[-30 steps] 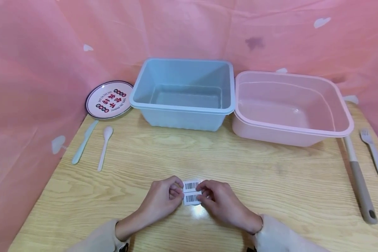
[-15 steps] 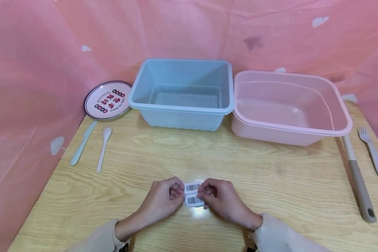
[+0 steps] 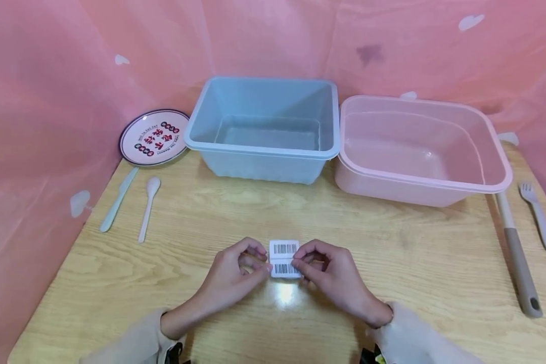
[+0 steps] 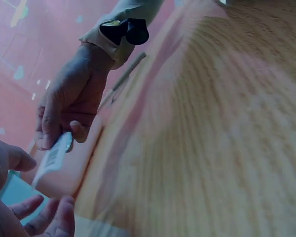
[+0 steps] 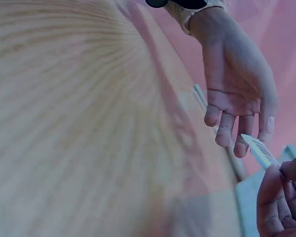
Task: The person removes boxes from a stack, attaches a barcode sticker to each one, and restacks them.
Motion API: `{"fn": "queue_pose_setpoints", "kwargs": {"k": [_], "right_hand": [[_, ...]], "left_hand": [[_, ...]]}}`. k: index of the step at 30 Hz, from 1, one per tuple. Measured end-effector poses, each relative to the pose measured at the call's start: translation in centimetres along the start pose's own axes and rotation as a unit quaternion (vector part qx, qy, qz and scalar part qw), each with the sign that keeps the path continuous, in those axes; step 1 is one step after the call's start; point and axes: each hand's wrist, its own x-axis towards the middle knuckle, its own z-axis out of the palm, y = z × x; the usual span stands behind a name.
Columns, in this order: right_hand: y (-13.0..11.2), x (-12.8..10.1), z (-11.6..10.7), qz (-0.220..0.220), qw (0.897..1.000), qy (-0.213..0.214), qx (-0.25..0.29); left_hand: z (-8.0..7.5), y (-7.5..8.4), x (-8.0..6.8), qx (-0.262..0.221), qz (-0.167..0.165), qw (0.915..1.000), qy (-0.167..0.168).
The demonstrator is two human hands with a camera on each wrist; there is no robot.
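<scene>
A small white barcode label (image 3: 284,249) with two printed barcodes is up off the wooden table, between the two hands in the head view. My right hand (image 3: 338,270) pinches its right edge between thumb and fingers; in the right wrist view the barcode label (image 5: 260,150) slants out from that pinch. At the label's left edge is my left hand (image 3: 236,270), thumb tip right beside it. Seen in the right wrist view, the left hand (image 5: 239,79) has its fingers loosely extended and spread from the thumb, not closed on the label.
Behind the hands stand a blue basin (image 3: 264,164) and a pink basin (image 3: 405,189). A printed plate (image 3: 164,129) leans at the back left, above a knife (image 3: 118,201) and a spoon (image 3: 148,207). To the right lie a grey-handled utensil (image 3: 520,268) and a fork (image 3: 540,220).
The label and both hands have moved up and away from the body. My left fingers have loosened from the label's left edge, while the right hand keeps its pinch.
</scene>
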Motion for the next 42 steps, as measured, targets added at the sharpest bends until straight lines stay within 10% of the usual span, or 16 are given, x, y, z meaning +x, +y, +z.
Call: {"fn": "queue_pose_setpoints", "kwargs": {"k": [8, 25, 31, 36, 42], "right_hand": [[-1.6, 0.4, -0.2, -0.117, 0.99, 0.074, -0.003], [-3.2, 1.1, -0.9, -0.154, 0.979, 0.118, -0.055], [-4.4, 1.9, -1.7, -0.303, 0.919, 0.198, -0.154], [-5.4, 3.0, -1.7, -0.419, 0.859, 0.149, -0.253], [-5.2, 3.5, -1.2, -0.407, 0.858, 0.098, -0.298]], "left_hand": [[-0.6, 2.1, 0.8, -0.061, 0.059, 0.9963, 0.011], [-0.4, 4.1, 2.3, -0.111, 0.073, 0.9907, 0.031], [-0.6, 4.6, 2.7, -0.105, 0.083, 0.9903, 0.037], [-0.2, 4.7, 3.0, -0.111, 0.109, 0.9874, 0.03], [0.5, 4.7, 3.3, -0.112, 0.136, 0.9839, 0.027]]}}
